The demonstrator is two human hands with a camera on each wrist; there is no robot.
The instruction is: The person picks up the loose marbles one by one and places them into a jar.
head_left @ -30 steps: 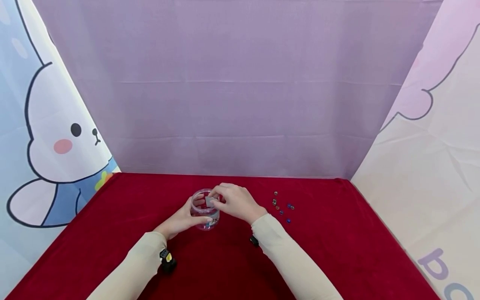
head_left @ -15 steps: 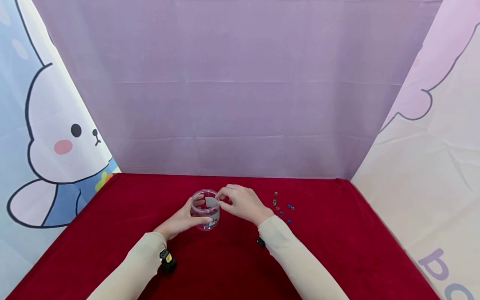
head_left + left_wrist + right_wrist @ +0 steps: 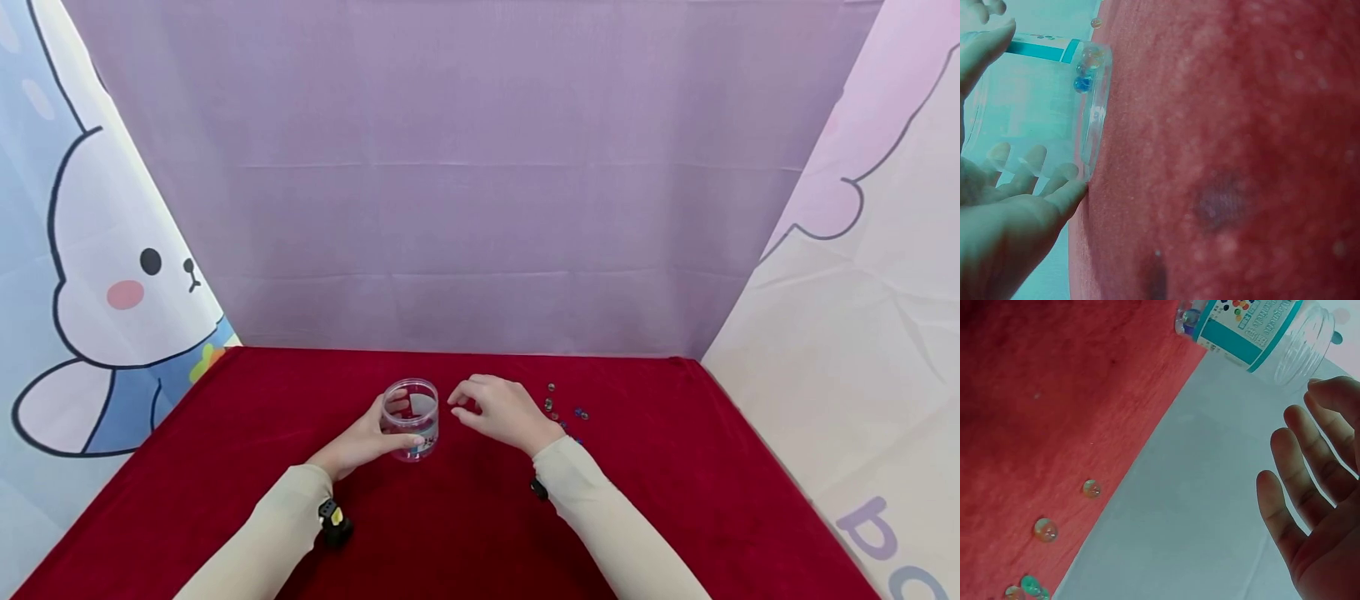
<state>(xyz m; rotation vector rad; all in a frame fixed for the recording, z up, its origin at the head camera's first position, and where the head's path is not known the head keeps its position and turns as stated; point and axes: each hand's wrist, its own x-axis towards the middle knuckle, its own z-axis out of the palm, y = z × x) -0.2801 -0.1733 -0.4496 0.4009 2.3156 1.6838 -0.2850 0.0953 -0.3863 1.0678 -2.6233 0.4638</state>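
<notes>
My left hand (image 3: 365, 437) grips a clear plastic jar (image 3: 400, 433), thumb on the near side and fingers behind it. The jar stands upright on the red cloth, its wide mouth uncovered. Its teal-edged label (image 3: 1244, 331) shows in the right wrist view. A few glass marbles, one of them a blue marble (image 3: 1082, 84), lie at the jar's bottom in the left wrist view. Just right of the jar my right hand (image 3: 504, 410) hovers, fingers loosely bent and holding nothing. Several loose marbles (image 3: 1045, 530) lie on the cloth to its right.
Red cloth (image 3: 450, 533) covers the table. A purple curtain (image 3: 465, 183) hangs behind it, with a cartoon-print sheet (image 3: 112, 233) on the left and a pale sheet (image 3: 862, 333) on the right.
My right hand has drawn back to the right from the jar's mouth, stopping beside the loose marbles. My left hand and the jar have stayed in place.
</notes>
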